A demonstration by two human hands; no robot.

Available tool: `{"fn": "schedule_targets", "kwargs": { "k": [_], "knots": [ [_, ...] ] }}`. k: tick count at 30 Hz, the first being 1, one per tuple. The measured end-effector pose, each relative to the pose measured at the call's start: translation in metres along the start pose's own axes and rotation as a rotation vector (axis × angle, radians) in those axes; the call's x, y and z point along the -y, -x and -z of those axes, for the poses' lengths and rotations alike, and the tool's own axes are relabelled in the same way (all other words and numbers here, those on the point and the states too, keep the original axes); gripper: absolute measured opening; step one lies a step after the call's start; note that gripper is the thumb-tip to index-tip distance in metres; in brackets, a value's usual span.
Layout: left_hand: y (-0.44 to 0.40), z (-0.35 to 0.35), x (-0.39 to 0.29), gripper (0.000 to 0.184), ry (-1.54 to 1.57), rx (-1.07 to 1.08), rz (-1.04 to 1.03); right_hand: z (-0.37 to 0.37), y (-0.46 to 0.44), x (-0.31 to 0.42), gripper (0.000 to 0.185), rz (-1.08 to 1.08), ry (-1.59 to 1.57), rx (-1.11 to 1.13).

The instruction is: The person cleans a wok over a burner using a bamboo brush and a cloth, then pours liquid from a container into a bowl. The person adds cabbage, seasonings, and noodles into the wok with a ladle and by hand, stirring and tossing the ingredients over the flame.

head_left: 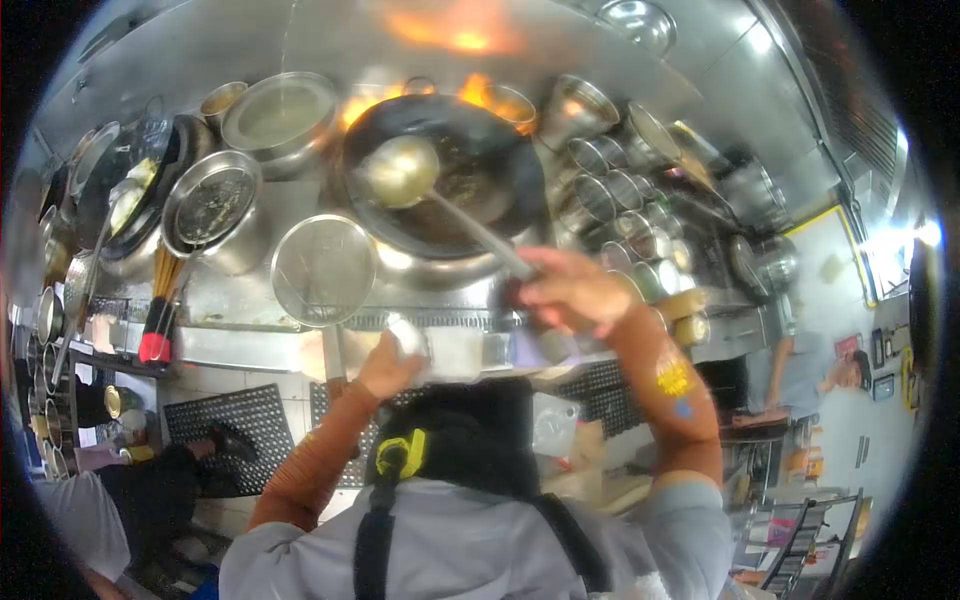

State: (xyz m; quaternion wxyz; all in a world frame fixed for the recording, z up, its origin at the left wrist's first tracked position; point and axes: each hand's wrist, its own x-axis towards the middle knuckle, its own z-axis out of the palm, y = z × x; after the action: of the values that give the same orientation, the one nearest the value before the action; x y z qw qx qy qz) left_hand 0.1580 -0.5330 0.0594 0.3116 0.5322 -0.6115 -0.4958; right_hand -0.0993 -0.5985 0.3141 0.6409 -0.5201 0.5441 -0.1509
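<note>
My right hand [575,290] is closed round the handle of a long metal ladle [400,172]. The ladle's bowl hangs over the left part of a large black wok [480,190], with orange flames [478,92] rising behind it. Down at the counter's front edge, my left hand [388,368] is closed on a white cloth [408,338], though blur leaves its shape unclear. Just left of that hand lies a round mesh strainer [323,270], its handle pointing toward me.
Metal pots [280,112] and a strainer over a pot [212,205] stand left of the wok. Several metal containers [590,200] crowd the right side. A red-and-black-handled brush [158,320] hangs at left. Other people [80,510] [800,375] are at both sides.
</note>
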Motion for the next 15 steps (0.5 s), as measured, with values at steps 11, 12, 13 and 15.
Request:
{"fn": "schedule_targets", "kwargs": {
  "k": [11,12,13,15],
  "knots": [
    [-0.016,0.012,0.018,0.079,-0.654,0.048,0.204,0.064,-0.116,0.028,0.047,0.700,0.941,-0.370],
    [-0.017,0.010,0.020,0.080,-0.695,0.049,0.202,0.044,-0.137,0.049,0.046,0.590,0.701,-0.396],
    [-0.016,0.005,0.024,0.076,-0.740,0.019,0.164,0.021,-0.158,0.069,0.045,0.473,0.461,-0.408],
    [-0.015,0.005,0.015,0.066,-0.755,0.050,0.204,0.017,-0.255,0.077,0.045,0.453,0.336,-0.312]
  ]
}}
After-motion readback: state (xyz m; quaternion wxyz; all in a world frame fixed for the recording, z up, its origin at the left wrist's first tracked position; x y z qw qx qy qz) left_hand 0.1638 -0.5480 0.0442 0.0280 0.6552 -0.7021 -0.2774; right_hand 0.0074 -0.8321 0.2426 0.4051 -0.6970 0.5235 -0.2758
